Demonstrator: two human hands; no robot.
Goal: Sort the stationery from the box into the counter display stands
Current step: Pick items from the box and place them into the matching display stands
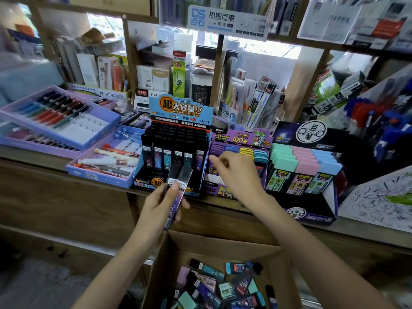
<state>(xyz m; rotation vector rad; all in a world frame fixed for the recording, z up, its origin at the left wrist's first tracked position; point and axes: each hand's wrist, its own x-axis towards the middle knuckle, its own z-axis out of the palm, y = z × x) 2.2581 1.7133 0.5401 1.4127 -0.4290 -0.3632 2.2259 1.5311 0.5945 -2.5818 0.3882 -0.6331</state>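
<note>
My left hand (161, 205) grips two dark lead-refill cases (178, 186) just in front of the black and blue display stand (174, 152), which is filled with similar cases. My right hand (234, 172) hovers with loosely spread fingers over the purple display stand (239, 139) that holds coloured oval cases; it holds nothing. Below, the cardboard box (176, 253) contains several mixed refill cases and erasers (223, 284).
A dark stand (305, 172) with green, pink and blue cases sits to the right. Purple pen trays (58, 121) and a tray of white pens (107, 161) lie on the wooden counter (44, 157) at left. Shelves of packaged stationery rise behind.
</note>
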